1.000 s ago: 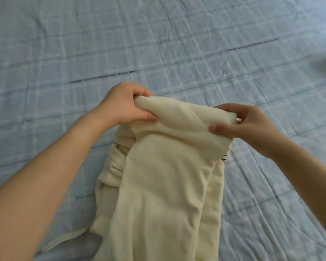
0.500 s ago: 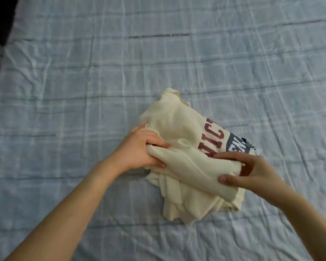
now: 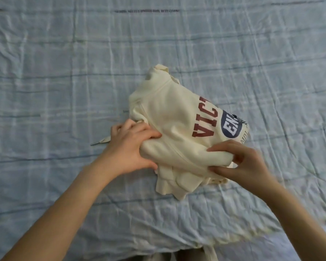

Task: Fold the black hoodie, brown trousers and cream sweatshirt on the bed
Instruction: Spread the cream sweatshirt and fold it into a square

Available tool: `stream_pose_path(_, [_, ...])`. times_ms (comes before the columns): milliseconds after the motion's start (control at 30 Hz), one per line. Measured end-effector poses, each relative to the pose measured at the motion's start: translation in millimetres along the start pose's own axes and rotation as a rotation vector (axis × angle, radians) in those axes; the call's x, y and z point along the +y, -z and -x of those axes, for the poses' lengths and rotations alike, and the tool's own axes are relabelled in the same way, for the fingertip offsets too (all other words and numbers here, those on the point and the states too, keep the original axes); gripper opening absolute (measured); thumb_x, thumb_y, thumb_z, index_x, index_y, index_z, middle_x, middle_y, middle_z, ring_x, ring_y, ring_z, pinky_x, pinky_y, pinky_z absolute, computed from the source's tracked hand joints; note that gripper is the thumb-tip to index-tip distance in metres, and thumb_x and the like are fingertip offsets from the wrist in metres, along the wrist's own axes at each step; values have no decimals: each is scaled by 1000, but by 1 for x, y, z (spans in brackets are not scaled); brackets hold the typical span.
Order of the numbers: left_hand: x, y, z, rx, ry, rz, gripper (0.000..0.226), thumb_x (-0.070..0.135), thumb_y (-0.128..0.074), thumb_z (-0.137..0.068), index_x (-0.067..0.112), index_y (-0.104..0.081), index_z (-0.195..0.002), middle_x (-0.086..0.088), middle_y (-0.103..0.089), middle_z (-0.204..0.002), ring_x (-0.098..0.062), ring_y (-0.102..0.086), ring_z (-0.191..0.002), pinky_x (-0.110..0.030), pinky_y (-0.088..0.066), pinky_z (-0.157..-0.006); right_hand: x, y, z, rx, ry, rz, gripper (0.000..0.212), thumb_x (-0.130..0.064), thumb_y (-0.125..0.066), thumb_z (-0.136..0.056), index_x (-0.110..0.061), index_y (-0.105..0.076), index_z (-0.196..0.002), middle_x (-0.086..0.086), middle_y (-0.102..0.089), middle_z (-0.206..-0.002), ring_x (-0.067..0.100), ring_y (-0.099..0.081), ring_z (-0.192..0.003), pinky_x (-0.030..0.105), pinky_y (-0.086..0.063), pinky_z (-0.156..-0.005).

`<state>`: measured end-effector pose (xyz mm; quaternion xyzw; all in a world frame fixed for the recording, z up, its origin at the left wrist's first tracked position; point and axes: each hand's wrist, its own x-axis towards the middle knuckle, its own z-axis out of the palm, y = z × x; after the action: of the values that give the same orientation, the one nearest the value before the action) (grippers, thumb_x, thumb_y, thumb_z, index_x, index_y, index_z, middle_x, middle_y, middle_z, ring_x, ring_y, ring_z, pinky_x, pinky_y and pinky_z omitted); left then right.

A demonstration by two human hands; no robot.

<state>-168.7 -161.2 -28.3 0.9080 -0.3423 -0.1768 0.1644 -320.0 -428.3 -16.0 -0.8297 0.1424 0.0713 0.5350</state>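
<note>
You are gripping the near fold of the sweatshirt [image 3: 169, 113] between both hands. Your left hand [image 3: 128, 149] is curling fingers and thumb round its left end, and your right hand [image 3: 241, 162] is pinching the right end. The rest is lying bunched just beyond your knuckles on the bed [image 3: 64, 72], print facing up. A cord [image 3: 102, 142] is poking out beside your left hand.

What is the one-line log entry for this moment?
step: folding cream sweatshirt | left hand: grips folded edge | right hand: pinches folded edge | on: blue checked bedsheet
</note>
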Motion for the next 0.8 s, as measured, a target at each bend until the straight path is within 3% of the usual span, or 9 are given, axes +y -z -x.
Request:
stream_pose_path(67, [5, 15, 4, 93, -84, 16, 73, 80, -62, -51, 44, -68, -114, 20, -56, -121, -14, -37, -109, -33, -20, -90, 5, -2, 3, 35, 26, -23, 52, 3, -88, -67, -34, -76, -102, -4, -69, -105, 19, -67, -103, 36, -55, -89])
stream_pose_path(167, [30, 37, -26, 345, -235, 89, 54, 68, -52, -78, 33, -70, -115, 9, -60, -126, -18, -42, -119, -32, -23, -94, 0, 0, 10, 60, 102, 168, 53, -2, -90, -68, -35, -73, -106, -7, -66, -108, 16, -65, -104, 26, -51, -86])
stream_pose_path(233, [50, 39, -64, 301, -262, 7, 53, 55, -43, -93, 27, -58, -135, 3, -51, -145, -22, -36, -138, -39, -21, -110, -12, -4, 20, 18, 115, 302, 48, -13, -90, -70, -33, -70, -109, -12, -63, -110, 10, -63, -103, 20, -48, -83])
stream_pose_path(333, [60, 19, -104, 67, -177, -197, 55, 52, -27, -102, 31, -29, -153, 6, -24, -162, -19, -8, -152, -49, 2, -121, -38, 1, 26, -19, 14, 308, 29, -50, -70, -82, -39, -69, -109, -16, -62, -114, 5, -62, -104, 27, -50, -79])
stream_pose_path(400, [56, -4, -104, 58, -120, -207, 56, 50, -26, -103, 30, -27, -154, 5, -24, -162, -20, -8, -152, -50, 4, -121, -53, -6, 16, 248, -17, 229, 31, -55, -53, -88, -38, -69, -109, -21, -62, -113, -5, -60, -104, 21, -47, -79])
stream_pose_path(467, [54, -25, -89, 167, -108, -175, 56, 47, -28, -101, 25, -32, -153, 2, -30, -160, -23, -16, -151, -50, -1, -122, -62, -24, -7, 562, -5, 264, 42, -47, -45, -93, -30, -63, -127, -21, -57, -123, -11, -52, -112, 16, -41, -92])
stream_pose_path(567, [49, -46, -68, 300, -140, -150, 57, 44, -29, -101, 20, -34, -153, -1, -33, -159, -25, -19, -150, -51, -9, -122, -50, -59, -42, 630, -172, 441, 57, -44, -28, -102, -28, -31, -156, 0, -29, -162, 17, -20, -151, 39, -16, -123])
stream_pose_path(633, [35, -56, -62, 298, -200, -179, 60, 45, -29, -102, 19, -28, -155, -3, -27, -162, -25, -15, -151, -52, -9, -122, -22, -82, -46, 588, -305, 546, 60, -42, -23, -102, -29, -18, -160, 4, -16, -168, 23, -6, -156, 51, -5, -125])
stream_pose_path(800, [0, -93, -61, 260, -331, -183, 66, 50, -28, -99, 20, -19, -156, -4, -16, -164, -27, -10, -152, -49, -6, -122, 44, -127, -40, 709, -194, 604, 67, -41, -35, -98, -26, -16, -161, 9, -17, -167, 27, -11, -155, 57, -10, -123])
